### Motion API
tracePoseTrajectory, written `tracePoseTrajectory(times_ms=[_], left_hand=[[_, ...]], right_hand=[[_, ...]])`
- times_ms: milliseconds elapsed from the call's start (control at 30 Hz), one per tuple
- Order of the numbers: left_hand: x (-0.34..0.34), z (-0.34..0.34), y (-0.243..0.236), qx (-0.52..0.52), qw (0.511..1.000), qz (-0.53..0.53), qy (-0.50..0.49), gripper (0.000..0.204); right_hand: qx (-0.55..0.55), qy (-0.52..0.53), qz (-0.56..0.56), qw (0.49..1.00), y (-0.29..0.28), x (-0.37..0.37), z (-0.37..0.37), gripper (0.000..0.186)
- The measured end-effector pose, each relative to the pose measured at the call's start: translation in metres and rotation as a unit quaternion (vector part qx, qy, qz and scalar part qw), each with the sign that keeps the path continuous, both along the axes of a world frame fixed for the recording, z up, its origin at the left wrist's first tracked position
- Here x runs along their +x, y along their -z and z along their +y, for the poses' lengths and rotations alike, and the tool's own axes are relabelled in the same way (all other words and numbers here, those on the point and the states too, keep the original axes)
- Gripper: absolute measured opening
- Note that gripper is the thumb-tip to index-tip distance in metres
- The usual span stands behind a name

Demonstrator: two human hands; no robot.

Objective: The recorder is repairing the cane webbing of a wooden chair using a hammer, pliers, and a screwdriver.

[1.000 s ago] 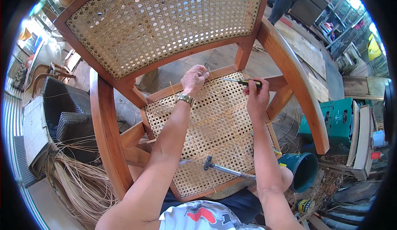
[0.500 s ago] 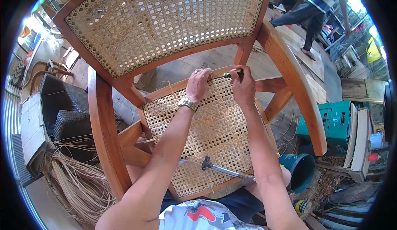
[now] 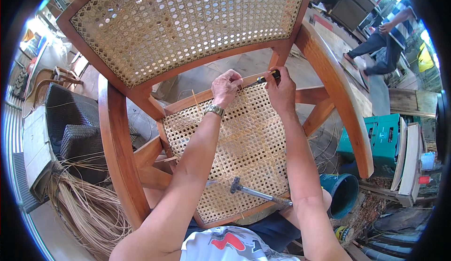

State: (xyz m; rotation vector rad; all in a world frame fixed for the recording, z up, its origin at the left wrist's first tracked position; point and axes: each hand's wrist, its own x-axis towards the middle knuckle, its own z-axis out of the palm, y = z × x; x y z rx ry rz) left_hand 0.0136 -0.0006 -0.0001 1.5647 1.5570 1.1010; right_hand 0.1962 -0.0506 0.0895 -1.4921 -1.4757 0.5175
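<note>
A wooden armchair stands before me, with a woven cane seat (image 3: 235, 139) set in its frame and a cane back (image 3: 197, 21) above it. My left hand (image 3: 226, 88), a metal watch on its wrist, is at the seat's far rail. Its thumb and forefinger are pinched together, and whatever lies between them is too small to make out. To its right, my right hand (image 3: 282, 92) is closed round a screwdriver-like tool (image 3: 268, 77) with a black and yellow handle, just above the same rail. A hammer (image 3: 258, 193) lies across the near part of the seat.
Curved wooden armrests flank my arms, left (image 3: 114, 153) and right (image 3: 336, 87). Loose cane strands (image 3: 89, 209) lie at lower left beside dark wicker pieces. Green crates (image 3: 376, 139) and a dark teal bucket (image 3: 341, 196) stand on the right. Another person (image 3: 387, 40) is at far right.
My left hand has shifted slightly, its fingers now drawn into a pinch. The right hand and tool moved a little rightward. The other person has moved further right.
</note>
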Motion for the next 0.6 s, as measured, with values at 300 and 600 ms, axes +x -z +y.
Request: tracePoseTrajectory(times_ms=[300,600], left_hand=[[0.011,-0.001,0.001,0.086,0.991,0.087,-0.05,0.014],[0.01,-0.008,-0.003,0.108,0.993,0.043,-0.03,0.015]], right_hand=[[-0.002,0.003,-0.033,0.999,0.002,-0.001,0.006,0.033],[0.083,-0.075,-0.15,0.982,-0.009,-0.032,0.01,0.025]])
